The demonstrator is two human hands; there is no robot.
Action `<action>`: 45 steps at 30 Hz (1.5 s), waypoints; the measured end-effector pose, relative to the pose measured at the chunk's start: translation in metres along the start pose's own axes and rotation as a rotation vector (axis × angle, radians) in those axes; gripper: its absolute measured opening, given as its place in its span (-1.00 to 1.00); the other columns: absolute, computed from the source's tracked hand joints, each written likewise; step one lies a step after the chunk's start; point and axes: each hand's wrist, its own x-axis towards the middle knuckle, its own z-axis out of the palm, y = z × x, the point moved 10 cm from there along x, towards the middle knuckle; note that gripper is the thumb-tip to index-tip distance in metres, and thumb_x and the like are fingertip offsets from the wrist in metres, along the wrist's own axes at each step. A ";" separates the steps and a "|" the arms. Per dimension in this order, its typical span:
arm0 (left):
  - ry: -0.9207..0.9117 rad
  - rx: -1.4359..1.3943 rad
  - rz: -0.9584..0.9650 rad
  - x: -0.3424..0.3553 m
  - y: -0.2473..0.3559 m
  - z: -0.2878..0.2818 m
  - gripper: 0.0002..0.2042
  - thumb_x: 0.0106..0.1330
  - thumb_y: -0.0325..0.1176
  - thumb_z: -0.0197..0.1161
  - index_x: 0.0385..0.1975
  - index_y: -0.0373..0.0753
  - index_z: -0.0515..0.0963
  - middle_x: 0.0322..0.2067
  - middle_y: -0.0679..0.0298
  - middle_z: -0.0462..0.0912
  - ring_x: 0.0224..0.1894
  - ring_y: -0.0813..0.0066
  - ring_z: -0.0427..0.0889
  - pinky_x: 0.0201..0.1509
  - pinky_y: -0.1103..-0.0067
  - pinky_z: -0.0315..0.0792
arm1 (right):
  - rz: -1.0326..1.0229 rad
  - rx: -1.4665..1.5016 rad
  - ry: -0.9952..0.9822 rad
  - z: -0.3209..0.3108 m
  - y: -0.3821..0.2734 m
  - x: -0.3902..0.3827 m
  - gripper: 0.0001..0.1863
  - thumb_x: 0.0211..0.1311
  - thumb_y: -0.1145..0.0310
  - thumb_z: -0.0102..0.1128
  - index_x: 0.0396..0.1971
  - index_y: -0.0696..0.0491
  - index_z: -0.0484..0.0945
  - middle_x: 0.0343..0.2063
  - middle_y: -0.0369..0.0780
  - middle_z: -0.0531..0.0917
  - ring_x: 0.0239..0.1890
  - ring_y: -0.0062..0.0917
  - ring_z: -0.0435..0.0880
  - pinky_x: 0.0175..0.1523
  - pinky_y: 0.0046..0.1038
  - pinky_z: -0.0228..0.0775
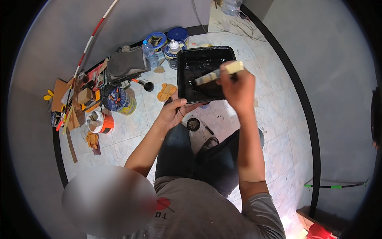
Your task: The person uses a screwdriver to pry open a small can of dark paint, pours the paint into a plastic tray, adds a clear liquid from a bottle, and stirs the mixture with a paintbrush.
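Left grip (173, 113) has the black tray (180, 75) by its near-left corner, above the floor (274, 119); right grip (238, 85) is wrapped round a brush (211, 75), tip inside; looks mid-job, dark wet stuff remaining; can't tell what's finished

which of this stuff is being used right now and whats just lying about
Seemingly in use:
- black tray, held at its near left corner by the left hand
- pale tool, perhaps a brush, in the right hand

Apparently just lying about:
- blue-capped bottle
- orange and white bucket
- red and white pole
- round black dish
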 end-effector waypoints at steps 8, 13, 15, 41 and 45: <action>-0.034 0.016 -0.003 -0.012 0.002 0.008 -0.22 0.37 -0.40 0.27 0.62 -0.26 0.16 0.42 -0.01 0.53 0.47 0.03 0.57 0.62 0.10 0.41 | -0.012 -0.054 -0.137 0.012 -0.017 -0.003 -0.90 0.38 0.48 0.41 -0.21 0.18 0.73 -0.52 0.01 0.75 -0.51 -0.27 0.80 -0.33 -0.36 0.58; -0.025 0.022 -0.029 -0.020 -0.007 0.001 -0.21 0.35 -0.41 0.27 0.62 -0.24 0.16 0.43 0.00 0.54 0.43 0.02 0.61 0.58 0.13 0.47 | 0.083 0.067 -0.074 -0.016 0.001 -0.005 -0.91 0.40 0.48 0.38 -0.24 0.20 0.72 -0.59 -0.13 0.72 -0.50 -0.54 0.80 -0.35 -0.38 0.57; -0.009 -0.014 -0.022 -0.025 -0.006 -0.004 -0.19 0.34 -0.44 0.26 0.63 -0.23 0.14 0.42 0.00 0.54 0.42 0.02 0.62 0.58 0.13 0.47 | 0.104 0.070 -0.134 -0.002 0.001 -0.012 -0.88 0.39 0.46 0.40 -0.28 0.22 0.71 -0.58 -0.07 0.74 -0.50 -0.41 0.84 -0.35 -0.35 0.58; -0.016 0.000 0.098 -0.024 -0.002 0.009 -0.18 0.31 -0.44 0.43 0.60 -0.21 0.23 0.43 0.11 0.56 0.42 0.20 0.63 0.53 0.20 0.54 | -0.091 0.017 0.014 -0.019 -0.034 -0.002 -0.84 0.55 0.44 0.34 -0.15 0.25 0.73 -0.34 -0.21 0.80 -0.42 -0.55 0.83 -0.30 -0.56 0.64; -0.009 0.011 0.149 -0.028 -0.001 0.005 -0.20 0.31 -0.43 0.44 0.57 -0.24 0.25 0.41 0.09 0.57 0.42 0.14 0.63 0.52 0.17 0.56 | 0.105 0.019 0.052 -0.040 -0.019 -0.023 -0.93 0.46 0.51 0.36 -0.20 0.20 0.73 -0.54 -0.16 0.77 -0.49 -0.57 0.80 -0.38 -0.50 0.55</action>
